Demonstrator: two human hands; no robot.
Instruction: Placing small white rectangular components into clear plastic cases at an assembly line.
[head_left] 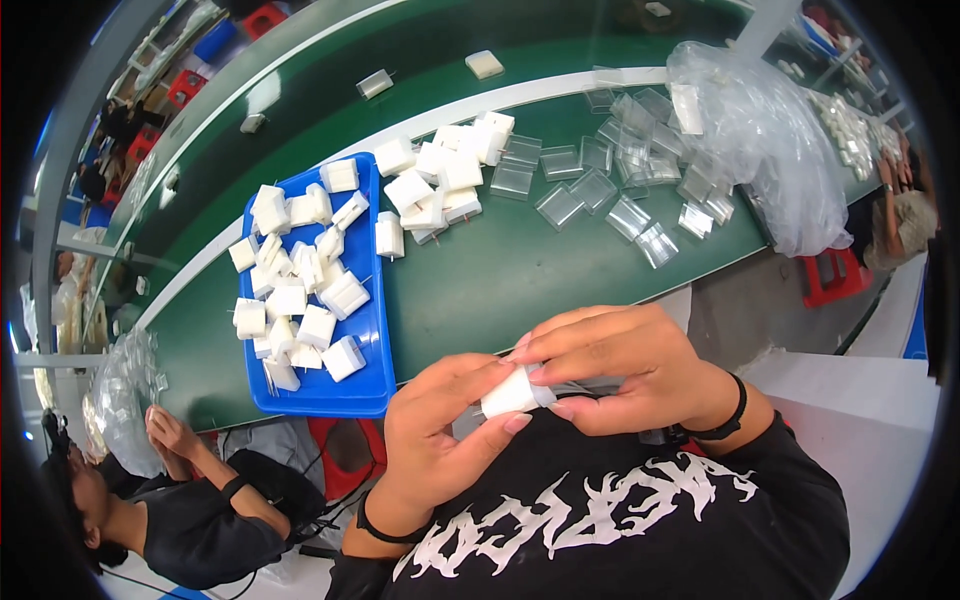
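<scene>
Close to my body, just off the table's near edge, both hands hold a white plug-in charger (508,394) with metal pins on its left end. My left hand (440,425) pinches it between thumb and fingers. The fingers and thumb of my right hand (625,365) close on its other end, where a paler, translucent edge shows, perhaps a clear plastic cover; my fingers hide part of it. A blue tray (378,375) of similar white chargers stands to the left of my hands. More white chargers (440,165) are piled beside the tray's far right corner.
Clear plastic covers (560,205) lie scattered on the green table (480,270). A large clear plastic bag (760,140) sits at the right end. Beyond a pale rail, a green conveyor belt (320,100) carries a few pieces. At left, a co-worker's hands (172,435) are beside another plastic bag.
</scene>
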